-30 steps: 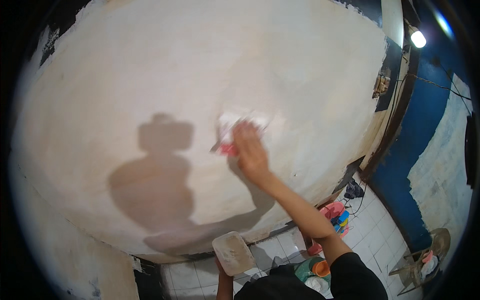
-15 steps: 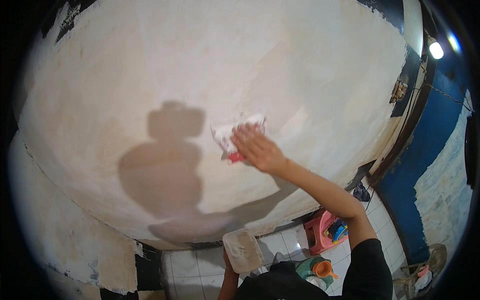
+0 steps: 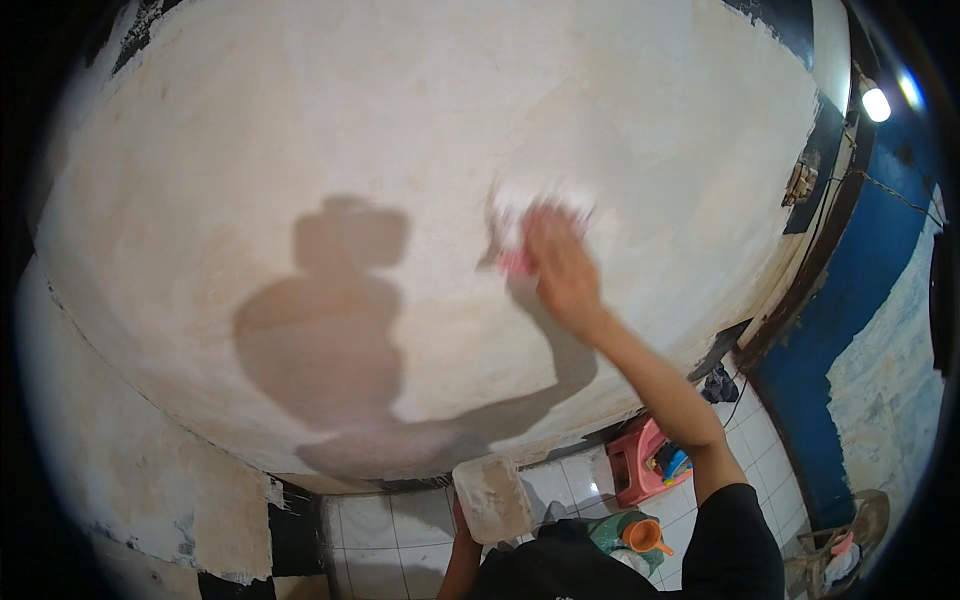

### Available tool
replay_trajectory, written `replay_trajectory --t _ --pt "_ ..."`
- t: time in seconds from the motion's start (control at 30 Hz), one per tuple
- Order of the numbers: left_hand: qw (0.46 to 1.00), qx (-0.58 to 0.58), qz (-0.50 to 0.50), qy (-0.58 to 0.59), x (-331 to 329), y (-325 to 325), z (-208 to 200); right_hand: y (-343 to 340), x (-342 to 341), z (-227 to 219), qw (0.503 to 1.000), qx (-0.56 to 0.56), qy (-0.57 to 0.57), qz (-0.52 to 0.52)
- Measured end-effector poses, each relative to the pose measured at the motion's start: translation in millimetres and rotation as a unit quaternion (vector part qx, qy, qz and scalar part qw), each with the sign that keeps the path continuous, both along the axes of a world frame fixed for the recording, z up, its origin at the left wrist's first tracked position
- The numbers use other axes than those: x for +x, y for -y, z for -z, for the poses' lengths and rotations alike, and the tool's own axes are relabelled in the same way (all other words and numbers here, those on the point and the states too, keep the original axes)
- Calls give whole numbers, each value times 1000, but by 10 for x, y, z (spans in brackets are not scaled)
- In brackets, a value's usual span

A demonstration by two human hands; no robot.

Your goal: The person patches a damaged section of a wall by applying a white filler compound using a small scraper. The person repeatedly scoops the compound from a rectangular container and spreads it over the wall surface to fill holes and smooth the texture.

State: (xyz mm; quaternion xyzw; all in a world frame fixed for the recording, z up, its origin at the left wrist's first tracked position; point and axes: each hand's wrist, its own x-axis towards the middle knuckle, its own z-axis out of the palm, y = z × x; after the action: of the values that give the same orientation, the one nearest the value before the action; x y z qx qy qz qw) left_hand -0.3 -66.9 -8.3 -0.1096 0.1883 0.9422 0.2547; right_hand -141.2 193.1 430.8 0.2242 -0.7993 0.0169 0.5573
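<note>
My right hand (image 3: 568, 275) is raised against the wall in front of me, smeared by motion. It grips a putty scraper (image 3: 515, 262), whose red part and white-smeared blade press against the wall (image 3: 420, 130). The wall surface is cream and patchy, with pale putty on it. Low in the picture, my left hand (image 3: 462, 522) holds a pale rectangular tub (image 3: 495, 500) by its left side, close to my body. Whitish residue coats the inside of the tub. Most of the left fingers are hidden behind it.
A pink plastic stool (image 3: 632, 470) with tools on it stands by the wall base. Near my body are a green container (image 3: 608, 530) and an orange dipper (image 3: 643, 535). A lit bulb (image 3: 875, 104) hangs at the upper right beside a blue wall (image 3: 850, 300). White tiles (image 3: 370, 522) cover the floor.
My right hand and the scraper have moved up and to the right along the wall. The tub in my left hand has shifted slightly to the right.
</note>
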Motion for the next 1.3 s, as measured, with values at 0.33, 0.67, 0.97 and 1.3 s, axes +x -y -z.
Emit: replay_trajectory --t 0.33,0.67,0.97,1.3 --pt "998 57 -24 4 -10 168 71 -252 606 -80 999 25 -15 -30" --pt "998 -18 -54 -33 -10 223 75 -24 50 377 997 51 35 42" --pt "999 18 -27 -24 80 323 4 -211 627 20 999 44 -15 25" --pt "1000 -2 -10 19 91 52 -209 -30 503 903 981 112 159 -3"
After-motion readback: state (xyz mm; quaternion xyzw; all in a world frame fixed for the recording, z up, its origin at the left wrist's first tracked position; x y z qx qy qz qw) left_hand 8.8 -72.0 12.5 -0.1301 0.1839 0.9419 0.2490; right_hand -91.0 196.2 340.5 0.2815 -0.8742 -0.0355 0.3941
